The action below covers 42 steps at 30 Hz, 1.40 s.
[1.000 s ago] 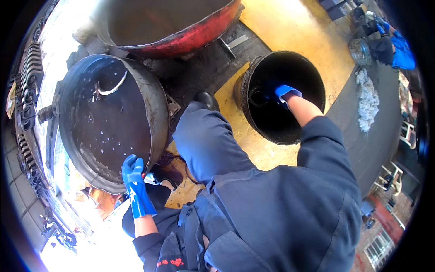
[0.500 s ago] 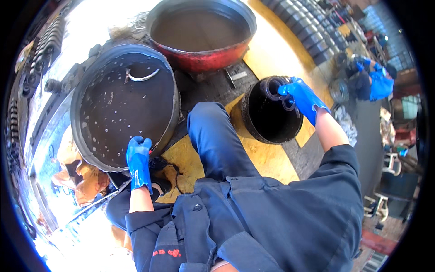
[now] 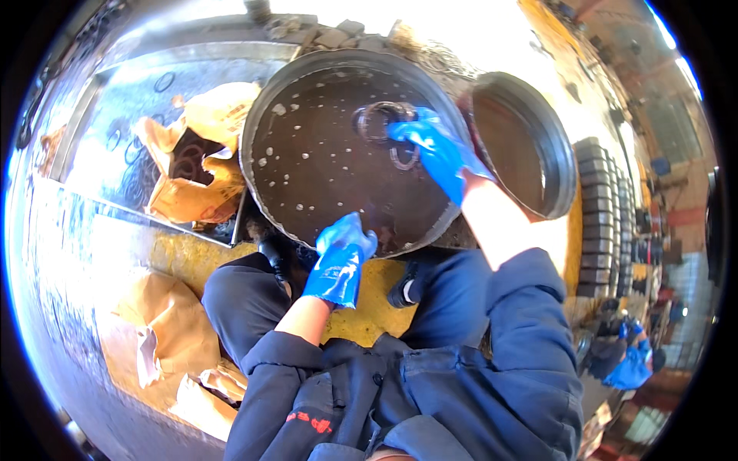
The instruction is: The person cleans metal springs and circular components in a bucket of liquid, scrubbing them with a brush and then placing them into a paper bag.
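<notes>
My right hand (image 3: 434, 142), in a blue rubber glove, grips a bunch of dark rings (image 3: 377, 121) over the large round tub (image 3: 246, 146). One ring hangs lower than the others, close to the liquid. Dark brown liquid (image 3: 307, 173) with pale flecks of foam fills the tub. My left hand (image 3: 344, 244), gloved the same way, is closed at the tub's near rim. Its curled fingers hide whatever they may hold.
A second round tub (image 3: 565, 154) of brown liquid stands to the right. On the left, a metal tray (image 3: 115, 77) bears loose rings and a torn paper sack (image 3: 192, 201) with rings inside. Crumpled brown paper (image 3: 165, 323) lies nearer. Another person (image 3: 630, 361) is at far right.
My right hand has carried the rings from the black cylinder to above the large tub. My view and body have turned rightward. My left hand stays by the tub's near rim.
</notes>
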Each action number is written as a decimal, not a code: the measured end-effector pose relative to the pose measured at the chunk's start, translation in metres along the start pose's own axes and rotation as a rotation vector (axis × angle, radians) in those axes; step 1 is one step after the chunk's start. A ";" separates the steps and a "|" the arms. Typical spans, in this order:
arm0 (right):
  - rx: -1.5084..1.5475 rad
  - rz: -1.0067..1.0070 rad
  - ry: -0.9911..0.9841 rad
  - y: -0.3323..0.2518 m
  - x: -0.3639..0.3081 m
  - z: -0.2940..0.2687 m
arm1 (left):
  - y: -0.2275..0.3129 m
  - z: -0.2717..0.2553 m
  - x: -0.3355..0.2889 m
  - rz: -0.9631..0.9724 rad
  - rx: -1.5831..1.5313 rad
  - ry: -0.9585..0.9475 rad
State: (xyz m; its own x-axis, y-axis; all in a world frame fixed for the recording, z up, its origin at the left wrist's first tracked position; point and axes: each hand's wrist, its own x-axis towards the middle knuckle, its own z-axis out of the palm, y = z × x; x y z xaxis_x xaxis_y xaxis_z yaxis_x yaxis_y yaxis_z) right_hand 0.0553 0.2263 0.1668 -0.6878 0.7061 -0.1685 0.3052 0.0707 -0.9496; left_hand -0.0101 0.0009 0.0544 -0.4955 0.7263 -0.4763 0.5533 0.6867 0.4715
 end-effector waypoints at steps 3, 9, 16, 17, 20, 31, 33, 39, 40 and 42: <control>-0.025 -0.011 -0.055 0.033 0.067 0.076 | -0.002 -0.009 -0.001 -0.053 -0.005 -0.053; 0.019 -0.013 -0.025 0.090 0.152 0.145 | -0.006 -0.006 0.002 -0.033 -0.023 -0.089; 0.209 0.066 0.022 0.111 0.208 0.143 | 0.000 -0.005 0.009 0.000 -0.056 -0.115; 0.259 0.071 0.013 0.100 0.208 0.150 | -0.003 -0.006 0.009 -0.013 -0.053 -0.122; 0.363 0.216 0.054 0.066 0.192 0.159 | -0.013 -0.006 0.007 -0.040 -0.042 -0.112; 0.664 0.178 0.003 0.082 0.181 0.064 | 0.001 -0.014 0.003 -0.063 -0.038 -0.146; 0.681 0.150 -0.014 0.078 0.167 0.048 | 0.004 -0.017 0.000 -0.072 -0.018 -0.162; 0.668 0.056 -0.075 0.058 0.102 -0.006 | 0.003 -0.004 -0.003 -0.061 0.010 -0.071; 0.656 0.047 -0.078 0.058 0.089 -0.017 | 0.004 0.002 -0.002 -0.053 0.009 -0.063; 0.645 0.002 -0.114 0.037 0.067 -0.026 | -0.003 -0.002 -0.004 -0.034 0.046 0.013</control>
State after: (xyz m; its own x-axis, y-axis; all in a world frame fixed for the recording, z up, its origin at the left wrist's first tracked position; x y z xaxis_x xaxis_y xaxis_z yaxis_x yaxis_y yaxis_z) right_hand 0.0377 0.2944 0.1267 -0.7642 0.6238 -0.1639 -0.1253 -0.3929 -0.9110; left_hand -0.0110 -0.0040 0.0567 -0.5232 0.7034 -0.4812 0.5663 0.7088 0.4205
